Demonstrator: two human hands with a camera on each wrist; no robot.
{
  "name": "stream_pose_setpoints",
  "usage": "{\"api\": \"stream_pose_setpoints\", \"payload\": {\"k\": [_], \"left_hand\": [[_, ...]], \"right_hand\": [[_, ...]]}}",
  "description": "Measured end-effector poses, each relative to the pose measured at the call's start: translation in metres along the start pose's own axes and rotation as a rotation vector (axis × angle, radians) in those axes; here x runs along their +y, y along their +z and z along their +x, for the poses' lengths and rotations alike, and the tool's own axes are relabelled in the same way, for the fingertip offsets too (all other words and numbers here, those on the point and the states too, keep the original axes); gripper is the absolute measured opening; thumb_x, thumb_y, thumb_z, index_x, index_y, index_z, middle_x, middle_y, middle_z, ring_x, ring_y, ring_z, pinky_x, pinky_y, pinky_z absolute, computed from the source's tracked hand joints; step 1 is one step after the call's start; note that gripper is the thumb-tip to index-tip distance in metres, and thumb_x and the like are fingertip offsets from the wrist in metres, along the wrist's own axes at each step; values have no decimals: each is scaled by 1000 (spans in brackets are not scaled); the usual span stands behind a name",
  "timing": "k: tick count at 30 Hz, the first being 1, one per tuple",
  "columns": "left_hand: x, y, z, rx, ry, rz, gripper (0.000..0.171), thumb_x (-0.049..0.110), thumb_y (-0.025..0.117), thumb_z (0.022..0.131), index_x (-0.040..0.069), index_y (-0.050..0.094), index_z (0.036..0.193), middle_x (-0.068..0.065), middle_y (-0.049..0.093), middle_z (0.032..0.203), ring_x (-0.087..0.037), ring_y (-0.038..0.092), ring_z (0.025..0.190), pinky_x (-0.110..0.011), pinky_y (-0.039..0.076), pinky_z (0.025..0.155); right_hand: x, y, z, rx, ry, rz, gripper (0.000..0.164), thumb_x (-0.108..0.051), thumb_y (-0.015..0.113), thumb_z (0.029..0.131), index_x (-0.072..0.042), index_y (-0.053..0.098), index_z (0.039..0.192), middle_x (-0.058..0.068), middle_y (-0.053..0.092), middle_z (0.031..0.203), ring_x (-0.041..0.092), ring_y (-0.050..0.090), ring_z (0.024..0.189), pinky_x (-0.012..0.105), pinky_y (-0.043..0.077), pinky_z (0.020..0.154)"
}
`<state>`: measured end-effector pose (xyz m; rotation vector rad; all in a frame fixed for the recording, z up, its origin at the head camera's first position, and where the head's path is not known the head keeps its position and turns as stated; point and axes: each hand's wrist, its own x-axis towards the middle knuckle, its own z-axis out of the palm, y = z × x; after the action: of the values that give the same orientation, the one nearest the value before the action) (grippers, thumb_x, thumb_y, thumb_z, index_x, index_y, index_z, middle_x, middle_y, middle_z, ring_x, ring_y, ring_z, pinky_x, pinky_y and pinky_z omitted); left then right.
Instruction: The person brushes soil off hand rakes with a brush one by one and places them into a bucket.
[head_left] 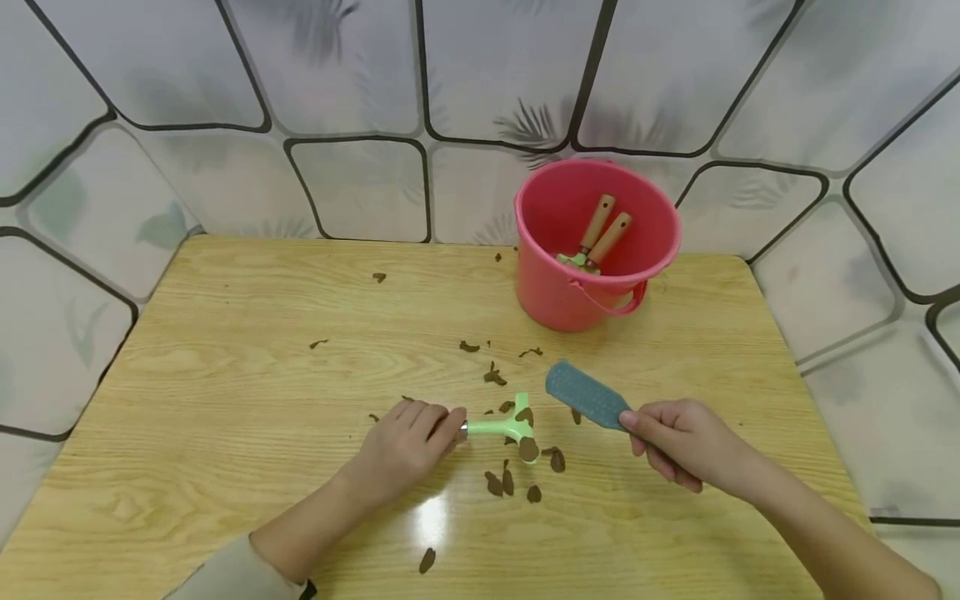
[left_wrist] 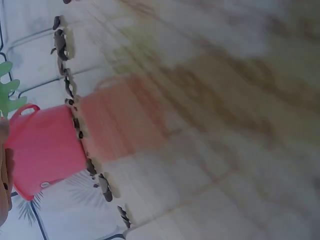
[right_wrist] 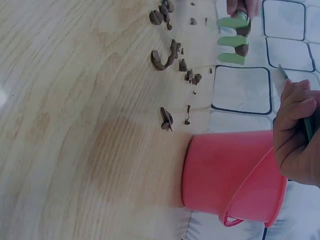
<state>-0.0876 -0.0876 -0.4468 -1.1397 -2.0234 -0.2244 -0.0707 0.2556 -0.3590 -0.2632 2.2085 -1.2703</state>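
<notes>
My left hand (head_left: 411,442) grips a small green hand rake (head_left: 491,427), its head turned to the right above the table. Brown clay-like lumps (head_left: 528,450) cling to the rake head. At the right, my right hand (head_left: 686,437) holds a flat grey-blue paddle-shaped tool (head_left: 588,394) by its narrow end, thumb on top. The blade points toward the rake but stays apart from it. In the right wrist view the rake's tines (right_wrist: 231,40) show raised off the table, while the paddle-shaped tool (right_wrist: 283,72) appears edge-on. Only tines (left_wrist: 9,90) show in the left wrist view.
Several brown pieces (head_left: 494,483) lie scattered over the wooden table (head_left: 225,375). Toward the back right stands a pink bucket (head_left: 555,292), with wooden-handled tools (head_left: 610,240) leaning inside. A patterned wall covering (head_left: 356,187) rises behind the table.
</notes>
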Motion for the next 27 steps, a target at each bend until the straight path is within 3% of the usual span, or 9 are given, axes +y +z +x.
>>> {"api": "stream_pose_setpoints", "payload": {"k": [5, 13, 22, 27], "left_hand": [[-5, 3, -4, -27, 43, 66, 35, 21, 42, 102, -3, 67, 97, -8, 66, 79, -16, 61, 66, -23, 53, 57], [-12, 9, -2, -39, 59, 155, 25, 13, 46, 100, -1, 66, 93, -8, 66, 79, -17, 61, 66, -24, 52, 57], [-21, 15, 4, 21, 47, 173, 29, 18, 46, 101, 0, 66, 90, -8, 66, 76, -18, 62, 64, -24, 52, 54], [-19, 16, 8, 43, 33, 143, 29, 18, 47, 100, -1, 66, 89, -9, 65, 76, -18, 62, 64, -24, 53, 54]], "right_hand": [[10, 1, 5, -111, 23, 148, 48, -30, 40, 103, 9, 53, 78, -4, 46, 47, 3, 39, 31, 24, 34, 26], [24, 9, 15, -192, 131, 247, 45, -38, 45, 100, 0, 56, 78, -3, 46, 49, 4, 39, 33, 18, 35, 31], [30, 23, 17, -274, 88, 290, 44, -34, 42, 101, 0, 55, 77, -6, 44, 48, 2, 38, 33, 19, 32, 30], [31, 30, 21, -246, 58, 316, 54, -32, 41, 102, 16, 47, 79, -5, 43, 46, 3, 37, 32, 22, 30, 28]]}}
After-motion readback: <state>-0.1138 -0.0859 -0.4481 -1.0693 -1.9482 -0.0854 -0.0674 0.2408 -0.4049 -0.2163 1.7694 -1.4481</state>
